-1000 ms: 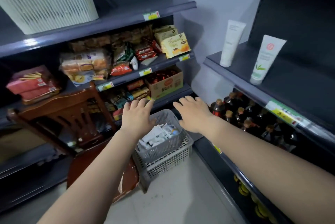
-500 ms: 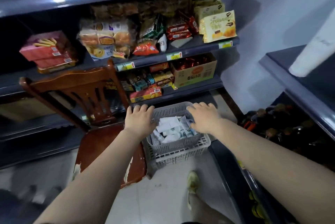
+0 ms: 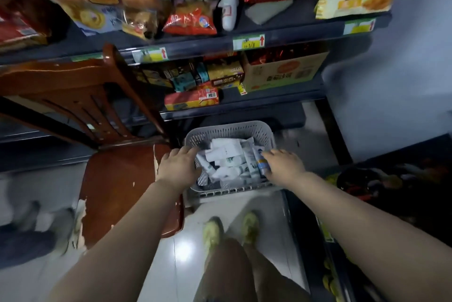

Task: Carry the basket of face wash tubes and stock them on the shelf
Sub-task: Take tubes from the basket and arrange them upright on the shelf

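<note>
A grey slotted basket (image 3: 227, 128) stands on the floor at the foot of the snack shelves, filled with several white face wash tubes (image 3: 226, 155). My left hand (image 3: 179, 167) lies over the basket's left rim, fingers stretched across the edge. My right hand (image 3: 283, 164) lies over the right rim, fingertips touching a tube with a blue and yellow band (image 3: 260, 162). Neither hand has visibly closed around the rim. The basket rests flat on the floor.
A brown wooden chair (image 3: 122, 184) stands close against the basket's left side. Snack shelves (image 3: 244, 103) rise straight behind it. A dark shelf unit with blurred bottles (image 3: 371, 179) is on the right. My feet (image 3: 212, 230) stand on the pale tiles just behind the basket.
I have bent lower, so the view now looks steeply down. Both hands dropped from above the basket onto its left and right rims. The basket has not moved.
</note>
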`<state>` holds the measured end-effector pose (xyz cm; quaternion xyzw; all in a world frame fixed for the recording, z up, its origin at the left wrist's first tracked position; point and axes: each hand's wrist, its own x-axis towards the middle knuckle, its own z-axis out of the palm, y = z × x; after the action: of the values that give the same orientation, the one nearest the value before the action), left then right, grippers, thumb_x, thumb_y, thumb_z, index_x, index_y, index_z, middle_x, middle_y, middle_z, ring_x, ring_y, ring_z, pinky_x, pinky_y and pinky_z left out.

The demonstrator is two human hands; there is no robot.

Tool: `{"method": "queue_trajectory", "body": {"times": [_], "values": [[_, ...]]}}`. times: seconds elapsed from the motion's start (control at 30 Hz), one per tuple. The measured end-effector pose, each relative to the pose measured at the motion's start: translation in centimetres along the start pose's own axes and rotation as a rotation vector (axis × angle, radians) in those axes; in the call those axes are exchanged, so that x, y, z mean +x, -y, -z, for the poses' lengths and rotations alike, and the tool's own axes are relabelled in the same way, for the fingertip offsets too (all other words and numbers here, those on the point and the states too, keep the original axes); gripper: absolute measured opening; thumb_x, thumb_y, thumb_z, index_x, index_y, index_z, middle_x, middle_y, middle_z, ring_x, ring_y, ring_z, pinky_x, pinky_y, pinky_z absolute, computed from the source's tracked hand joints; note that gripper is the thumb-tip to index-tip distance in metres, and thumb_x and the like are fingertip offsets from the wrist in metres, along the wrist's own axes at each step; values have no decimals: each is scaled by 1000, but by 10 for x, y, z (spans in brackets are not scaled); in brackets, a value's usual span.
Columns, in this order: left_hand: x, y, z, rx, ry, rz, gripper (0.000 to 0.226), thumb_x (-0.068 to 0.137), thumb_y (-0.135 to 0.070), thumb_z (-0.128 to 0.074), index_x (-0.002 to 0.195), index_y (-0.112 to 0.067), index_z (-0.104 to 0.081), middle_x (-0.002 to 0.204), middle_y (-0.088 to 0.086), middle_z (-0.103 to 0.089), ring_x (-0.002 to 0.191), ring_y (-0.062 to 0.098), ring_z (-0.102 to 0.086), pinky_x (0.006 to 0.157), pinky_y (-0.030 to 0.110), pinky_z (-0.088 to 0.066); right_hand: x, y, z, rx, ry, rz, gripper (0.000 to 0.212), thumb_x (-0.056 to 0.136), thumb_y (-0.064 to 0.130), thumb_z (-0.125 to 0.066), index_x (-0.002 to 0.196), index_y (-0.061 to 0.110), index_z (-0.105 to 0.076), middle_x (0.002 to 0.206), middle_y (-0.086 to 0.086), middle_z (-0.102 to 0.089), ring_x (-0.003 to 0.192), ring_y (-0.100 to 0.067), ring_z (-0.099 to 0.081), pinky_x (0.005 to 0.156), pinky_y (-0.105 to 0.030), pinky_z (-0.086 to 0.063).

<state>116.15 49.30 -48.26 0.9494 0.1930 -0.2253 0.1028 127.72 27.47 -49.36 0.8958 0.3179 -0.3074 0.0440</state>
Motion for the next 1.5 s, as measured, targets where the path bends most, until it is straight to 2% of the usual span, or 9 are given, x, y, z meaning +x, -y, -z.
{"method": "queue_trajectory", "body": {"times": [0.27,0.47,0.6,0.83,0.93,1.07,1.23,1.37,1.5], "values": [[92,-6,-85,-115,265,-21,59,90,-36,-50,144,-28,-26,149,2,-34,135,25,-32,107,37,-30,92,-18,-85,329,193,-171,56,92,27,-53,142,17,-31,141,-11,-44,124,-29,-47,98,-37,-43],[160,-15,-172,-269,349,-53,56,89,-32,-54,141,-25,-34,145,4,-39,131,25,-39,105,39,-36,166,-34,-159,466,215,-273,50,91,27,-55,136,13,-39,134,-13,-50,119,-28,-50,84,-29,-39],[200,-27,-233,-325,346,-78,54,91,-30,-53,141,-22,-35,142,5,-42,131,23,-38,106,34,-34,210,-39,-206,499,217,-351,45,92,25,-52,133,11,-39,131,-14,-52,119,-31,-50,89,-32,-41],[240,-53,-311,-513,316,70,44,87,-28,-59,129,-22,-49,134,0,-51,119,22,-52,94,30,-42,254,-37,-261,450,-48,-495,19,90,20,-54,99,3,-58,101,-16,-65,95,-31,-62,77,-33,-48],[246,-58,-320,-561,234,172,33,79,-29,-69,109,-19,-57,109,4,-64,96,25,-60,77,31,-47,264,-39,-263,424,-99,-485,25,87,30,-58,90,5,-61,90,-13,-66,84,-29,-63,74,-35,-51],[253,-53,-318,-574,252,129,28,74,-29,-73,90,-18,-53,90,2,-59,81,21,-54,67,26,-39,270,-41,-263,561,-27,-498,33,85,35,-61,92,3,-61,90,-15,-65,87,-31,-63,76,-37,-51],[258,-15,-303,-583,420,22,40,71,-24,-78,106,-13,-62,102,2,-63,88,15,-55,69,23,-40,265,-33,-267,1041,-8,-607,46,75,28,-74,110,1,-61,110,-12,-68,100,-26,-64,74,-25,-46],[245,11,-275,-694,474,62,38,76,-19,-75,110,-7,-64,97,1,-64,82,15,-59,64,22,-43,249,-20,-251,1261,-14,-624,40,73,24,-77,104,3,-65,104,-11,-69,93,-23,-65,80,-29,-51],[214,26,-236,-908,448,140,42,81,-20,-70,121,-10,-59,116,4,-63,98,19,-62,77,28,-52,216,-8,-208,1481,-140,-632,20,79,15,-72,96,7,-65,87,-3,-66,77,-17,-63,63,-23,-49]]}}
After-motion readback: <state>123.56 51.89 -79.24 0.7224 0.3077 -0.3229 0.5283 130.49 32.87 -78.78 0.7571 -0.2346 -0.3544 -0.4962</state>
